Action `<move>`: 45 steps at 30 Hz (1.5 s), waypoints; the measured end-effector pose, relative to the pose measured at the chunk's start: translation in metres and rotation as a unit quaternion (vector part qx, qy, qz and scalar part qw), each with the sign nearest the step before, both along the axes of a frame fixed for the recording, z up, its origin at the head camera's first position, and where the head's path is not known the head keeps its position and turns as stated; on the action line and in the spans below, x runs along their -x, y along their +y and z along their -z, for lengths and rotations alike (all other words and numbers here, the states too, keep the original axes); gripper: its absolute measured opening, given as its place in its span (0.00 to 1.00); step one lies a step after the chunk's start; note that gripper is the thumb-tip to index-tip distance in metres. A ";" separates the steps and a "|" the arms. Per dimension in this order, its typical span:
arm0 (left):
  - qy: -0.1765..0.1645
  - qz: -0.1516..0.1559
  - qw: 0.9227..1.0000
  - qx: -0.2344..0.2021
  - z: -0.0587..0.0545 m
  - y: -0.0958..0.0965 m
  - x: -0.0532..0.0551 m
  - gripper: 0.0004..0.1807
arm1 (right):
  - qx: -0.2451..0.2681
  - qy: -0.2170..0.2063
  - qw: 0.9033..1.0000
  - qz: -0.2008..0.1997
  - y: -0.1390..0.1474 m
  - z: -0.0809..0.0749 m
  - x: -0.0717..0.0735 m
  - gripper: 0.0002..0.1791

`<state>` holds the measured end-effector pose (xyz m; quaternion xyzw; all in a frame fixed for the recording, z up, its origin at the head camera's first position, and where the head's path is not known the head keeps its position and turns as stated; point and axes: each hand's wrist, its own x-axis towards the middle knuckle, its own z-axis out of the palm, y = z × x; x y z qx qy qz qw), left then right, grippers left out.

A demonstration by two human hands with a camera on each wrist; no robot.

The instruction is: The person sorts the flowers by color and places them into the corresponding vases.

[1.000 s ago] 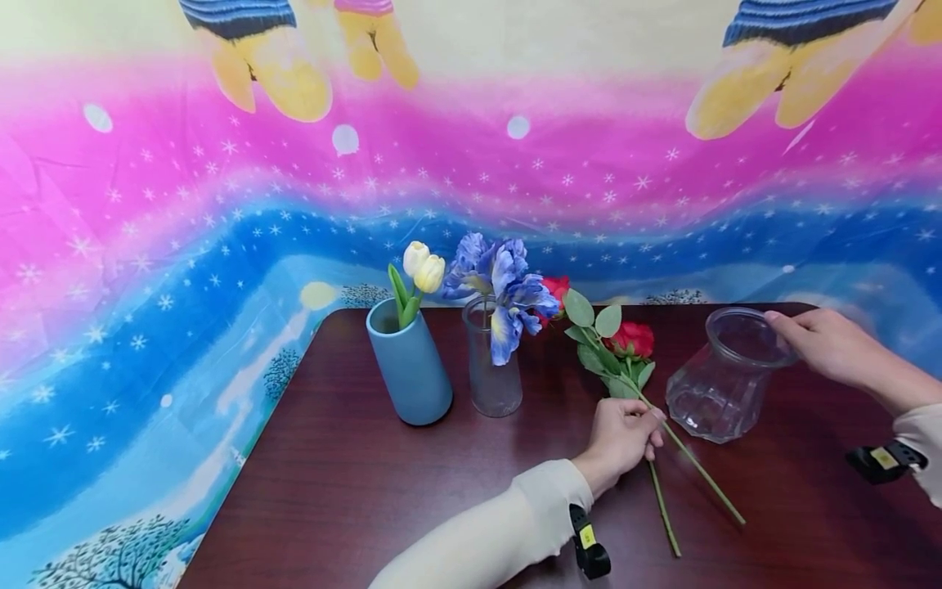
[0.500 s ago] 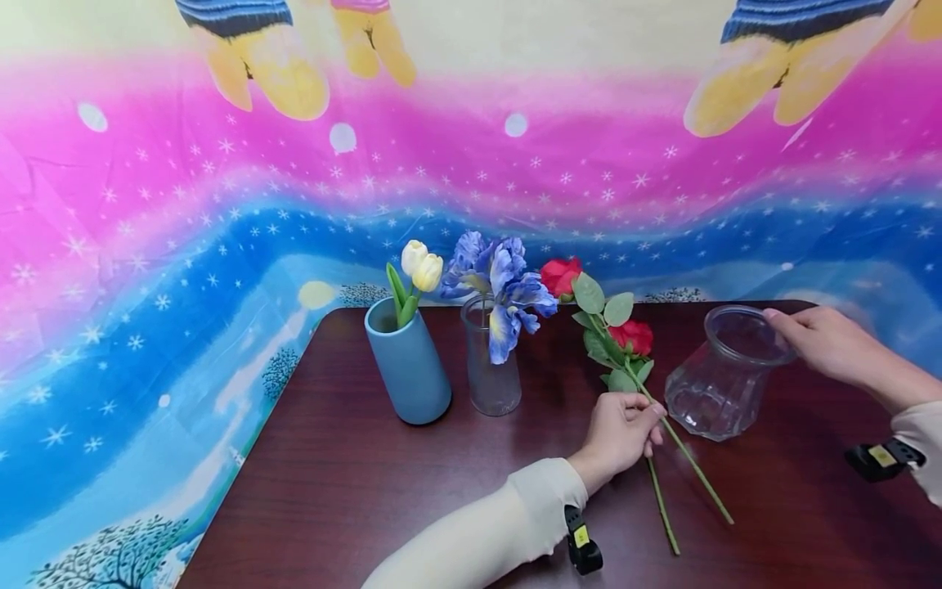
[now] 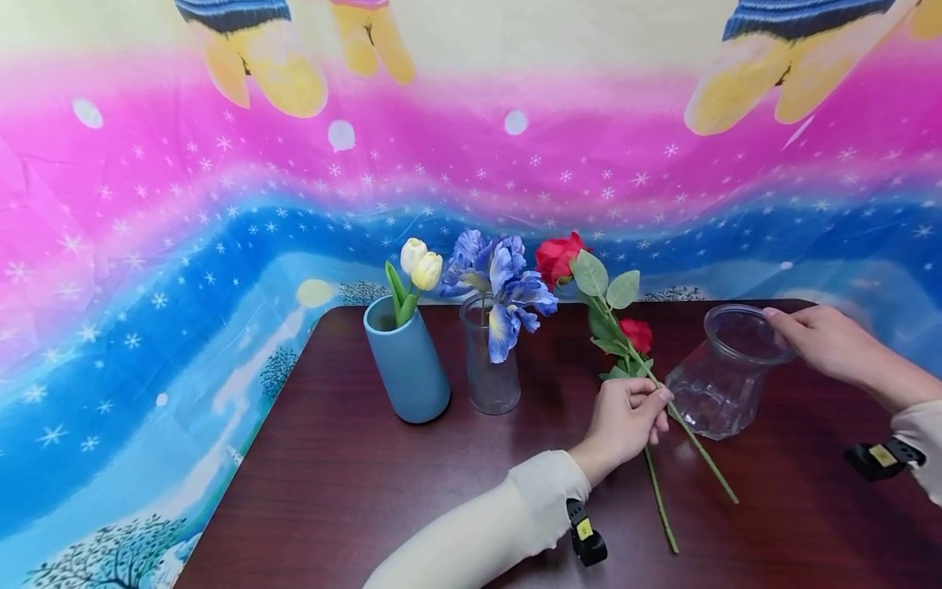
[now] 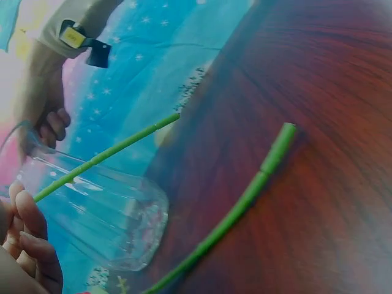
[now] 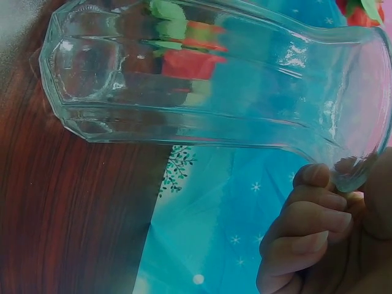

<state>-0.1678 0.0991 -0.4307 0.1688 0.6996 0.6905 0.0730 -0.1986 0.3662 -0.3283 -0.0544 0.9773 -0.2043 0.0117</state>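
My left hand [image 3: 621, 417] pinches the green stem of a red rose [image 3: 561, 258], its bloom tilted up toward the back left and its stem end slanting down to the right. A second red rose [image 3: 636, 336] lies on the table beneath, its stem [image 4: 233, 214] passing under that hand. At the right, my right hand [image 3: 827, 343] grips the rim of a clear glass vase [image 3: 717, 393] between thumb and fingers. In the right wrist view the fingers [image 5: 312, 226] curl below the rim of the faceted vase [image 5: 245, 122], which holds no flower.
Left of the roses, a slim glass vase [image 3: 495, 384] holds a blue iris [image 3: 508, 282]. Beside it a blue vase [image 3: 409, 368] contains white tulips [image 3: 421, 266]. A printed cloth [image 3: 441, 164] hangs behind the dark wooden table [image 3: 353, 499].
The left hand has risen slightly with the pinched rose, whose bloom has lifted clear of the iris. The lower rose, the vase and the right hand stay about where they were.
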 end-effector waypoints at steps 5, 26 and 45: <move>-0.009 -0.001 0.999 -0.042 -0.013 0.002 0.005 0.11 | -0.003 0.004 1.000 -0.001 0.000 0.000 0.000 0.32; 0.018 -0.012 0.991 -0.132 -0.056 0.001 0.027 0.12 | 0.005 0.007 1.000 0.002 0.001 0.001 0.001 0.33; 0.059 -0.015 0.987 -0.147 -0.089 0.003 0.039 0.13 | 0.002 0.001 1.000 0.002 0.002 -0.001 0.002 0.33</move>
